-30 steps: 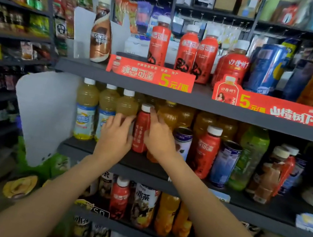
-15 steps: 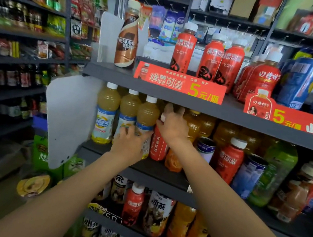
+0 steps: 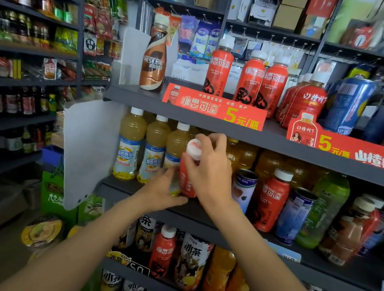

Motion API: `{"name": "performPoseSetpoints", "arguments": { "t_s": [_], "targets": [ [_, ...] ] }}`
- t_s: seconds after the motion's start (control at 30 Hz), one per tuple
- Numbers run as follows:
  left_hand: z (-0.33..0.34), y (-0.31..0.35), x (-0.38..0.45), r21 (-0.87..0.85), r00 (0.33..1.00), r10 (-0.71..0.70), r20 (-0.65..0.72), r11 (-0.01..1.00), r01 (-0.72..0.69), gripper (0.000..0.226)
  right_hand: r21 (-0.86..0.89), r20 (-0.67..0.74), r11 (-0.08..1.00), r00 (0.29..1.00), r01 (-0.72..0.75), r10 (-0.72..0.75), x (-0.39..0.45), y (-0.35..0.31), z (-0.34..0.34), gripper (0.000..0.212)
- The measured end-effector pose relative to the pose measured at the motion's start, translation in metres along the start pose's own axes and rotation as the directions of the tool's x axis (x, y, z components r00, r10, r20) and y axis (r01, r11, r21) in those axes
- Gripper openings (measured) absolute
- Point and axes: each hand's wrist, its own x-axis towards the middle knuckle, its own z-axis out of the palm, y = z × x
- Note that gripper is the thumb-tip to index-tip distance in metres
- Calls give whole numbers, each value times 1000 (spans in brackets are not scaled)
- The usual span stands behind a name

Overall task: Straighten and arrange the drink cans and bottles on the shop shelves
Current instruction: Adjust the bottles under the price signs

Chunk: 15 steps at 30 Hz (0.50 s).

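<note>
Red plastic white-capped drink bottle (image 3: 187, 175) tilted on dark middle shelf (image 3: 198, 217), right hand (image 3: 209, 171) wrapped around it, apparently for righting; left hand (image 3: 161, 188) spread, steadying neighbouring yellow juice bottle (image 3: 176, 147)

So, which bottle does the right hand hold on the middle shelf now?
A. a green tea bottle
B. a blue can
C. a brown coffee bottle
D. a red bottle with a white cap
D: the right hand is wrapped around the red bottle with the white cap, tilted at the front of the middle shelf, while the left hand rests at its base.
</note>
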Motion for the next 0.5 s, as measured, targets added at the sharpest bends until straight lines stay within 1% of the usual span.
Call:
{"name": "performPoseSetpoints", "arguments": {
  "t_s": [0.03, 0.07, 0.1, 0.13, 0.17, 0.2, 0.23, 0.33, 0.4, 0.47, 0.5],
  "targets": [
    [-3, 4, -7, -128, 1000, 22, -3, 992, -22, 65, 8, 2, 1000, 1000, 24, -24, -1, -9, -7, 36],
    [-9, 12, -16, -247, 999, 14, 30, 969, -6, 56, 22, 6, 998, 999, 51, -51, -1, -18, -15, 36],
    [-17, 18, -23, -356, 995, -10, 103, 933, 46, 50, 43, 7, 996, 997, 72, -73, -2, -26, -23, 37],
    [-25, 24, -30, -428, 980, -27, 195, 897, 110, 47, 69, 3, 994, 997, 82, -82, -1, -32, -32, 37],
    [-33, 28, -34, -453, 965, -26, 260, 879, 146, 46, 98, -2, 992, 997, 81, -82, 1, -37, -40, 37],
    [-40, 35, -38, -460, 957, -16, 288, 874, 153, 45, 126, -9, 989, 997, 77, -77, 4, -42, -49, 38],
    [-48, 43, -41, -471, 958, -7, 286, 870, 147, 42, 144, -21, 987, 997, 77, -75, 8, -45, -59, 41],
    [-71, 76, -46, -507, 982, 29, 188, 859, 72, 37, 161, -71, 981, 993, 104, -93, 29, -57, -86, 49],
    [-85, 98, -48, -528, 993, 55, 106, 849, 10, 44, 251, -66, 963, 994, 96, -82, 44, -62, -101, 59],
    [-100, 118, -43, -557, 998, 58, 9, 829, -43, 59, 362, 13, 932, 999, 33, -40, 56, -61, -113, 73],
    [-108, 127, -38, -558, 997, 53, -55, 827, -74, 63, 369, 64, 929, 998, 1, -27, 62, -60, -116, 77]
  ]
}}
